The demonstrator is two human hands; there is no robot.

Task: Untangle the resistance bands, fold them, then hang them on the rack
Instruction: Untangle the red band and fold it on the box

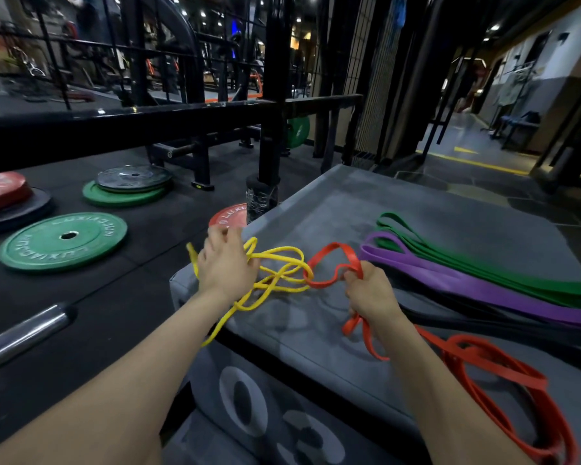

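A dim gym: black rubber floor, a black rack point(272, 95) behind, and a grey padded box point(399, 209) in front of the person, its top serving as the work surface.

The left hand point(223, 266) hovers over the box's left corner, back up, fingers curled down into the yellow band point(282, 263), gripping its loops; a yellow tail hangs over the box's left edge. The right hand point(371, 293) is closed tightly round the red band point(336, 260), one red loop rising above the fist and linking through the yellow tangle between the two hands. The rest of the red band trails under the right wrist and lies coiled on the box's near right part.

A purple band point(450, 280) and a green band point(467, 260) lie flat, side by side, along the right of the box, just beyond the right hand. The far half of the box top is bare.

On the floor left of the box lie green plates point(62, 241), a red plate point(230, 214) touching the box's edge, and a steel bar point(24, 333).
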